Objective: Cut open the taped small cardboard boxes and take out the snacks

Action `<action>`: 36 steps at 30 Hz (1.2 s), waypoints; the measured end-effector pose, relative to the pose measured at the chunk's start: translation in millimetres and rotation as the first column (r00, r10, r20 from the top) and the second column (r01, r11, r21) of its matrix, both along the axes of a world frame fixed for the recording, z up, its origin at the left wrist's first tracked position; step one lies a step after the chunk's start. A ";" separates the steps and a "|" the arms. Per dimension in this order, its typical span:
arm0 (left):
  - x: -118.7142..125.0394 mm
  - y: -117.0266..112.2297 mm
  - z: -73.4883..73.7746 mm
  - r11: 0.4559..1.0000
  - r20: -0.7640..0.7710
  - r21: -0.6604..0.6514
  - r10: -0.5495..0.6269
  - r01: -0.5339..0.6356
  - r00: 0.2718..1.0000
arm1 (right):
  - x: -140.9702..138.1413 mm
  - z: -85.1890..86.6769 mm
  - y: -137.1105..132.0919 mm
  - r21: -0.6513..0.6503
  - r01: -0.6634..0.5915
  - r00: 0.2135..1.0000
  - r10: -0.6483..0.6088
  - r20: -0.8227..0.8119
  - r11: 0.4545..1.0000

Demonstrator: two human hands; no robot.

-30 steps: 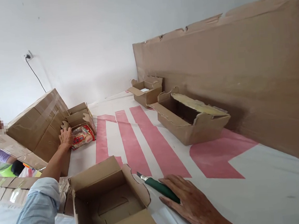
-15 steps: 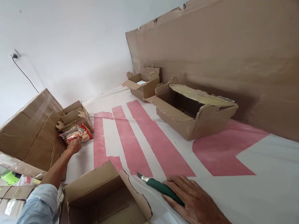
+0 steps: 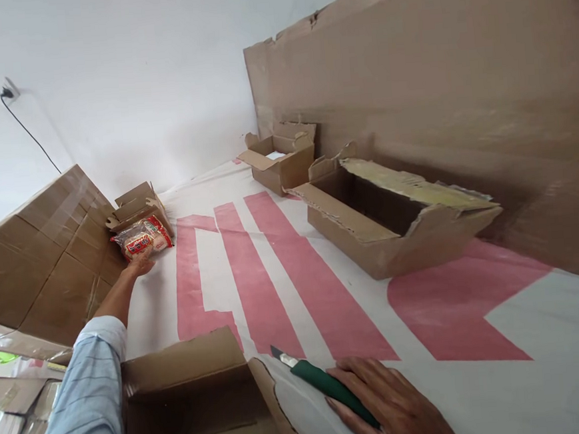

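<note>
My left hand (image 3: 141,263) reaches to the far left and grips the lower edge of a clear and red plastic food packet (image 3: 141,241). The packet tilts against the front of a small open cardboard box (image 3: 141,205); whether part of it lies inside, I cannot tell. A green-handled utility knife (image 3: 333,389) is in my right hand (image 3: 392,403), its blade out and pointing away to the left. This hand rests low over the sheet, right of an open cardboard box (image 3: 186,369) close to me, whose visible inside holds nothing.
A large taped carton (image 3: 46,256) borders the left side. Two open boxes, one small (image 3: 288,170) and one larger (image 3: 372,247), stand along a tall cardboard panel (image 3: 424,86). A white sheet with red print (image 3: 284,277) covers the surface. A plug (image 3: 8,92) sits in the wall.
My view has shifted a little. My left hand has pushed the packet slightly farther off, closer against the small box. The right hand keeps hold of the knife in nearly the same place.
</note>
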State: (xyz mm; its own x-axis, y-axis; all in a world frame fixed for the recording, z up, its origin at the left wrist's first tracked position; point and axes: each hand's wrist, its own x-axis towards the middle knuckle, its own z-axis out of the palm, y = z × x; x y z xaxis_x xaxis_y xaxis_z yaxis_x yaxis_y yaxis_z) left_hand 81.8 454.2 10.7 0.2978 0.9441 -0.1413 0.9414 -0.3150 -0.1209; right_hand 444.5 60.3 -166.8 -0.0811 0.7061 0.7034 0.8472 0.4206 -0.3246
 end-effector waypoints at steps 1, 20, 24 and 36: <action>3.9 -0.6 1.8 1.000 0.018 0.003 -0.009 0.009 1.000 | -0.3 0.1 -0.1 -0.011 -0.002 1.000 0.001 -0.008 1.000; 35.7 -386.5 138.6 0.861 0.280 -0.316 -0.317 0.398 0.906 | -3.6 5.3 -12.5 -0.176 -0.057 0.997 0.046 -0.065 0.983; 41.3 -414.1 89.7 0.841 0.075 -0.447 -0.303 0.304 0.950 | -6.8 6.1 -11.7 -0.165 -0.054 0.998 0.046 -0.052 0.985; 38.6 -260.1 53.1 0.987 -0.232 -0.144 -0.104 0.071 0.967 | -6.7 4.0 -7.8 -0.082 -0.058 0.997 0.053 -0.059 0.995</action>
State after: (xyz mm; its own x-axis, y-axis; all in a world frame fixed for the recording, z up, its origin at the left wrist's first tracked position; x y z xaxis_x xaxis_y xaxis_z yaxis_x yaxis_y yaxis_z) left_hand 120.4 194.0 63.9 0.3210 0.8837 -0.3407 0.8584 -0.4234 -0.2896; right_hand 437.8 52.5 -162.8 -0.0835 0.7581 0.6468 0.8025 0.4359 -0.4073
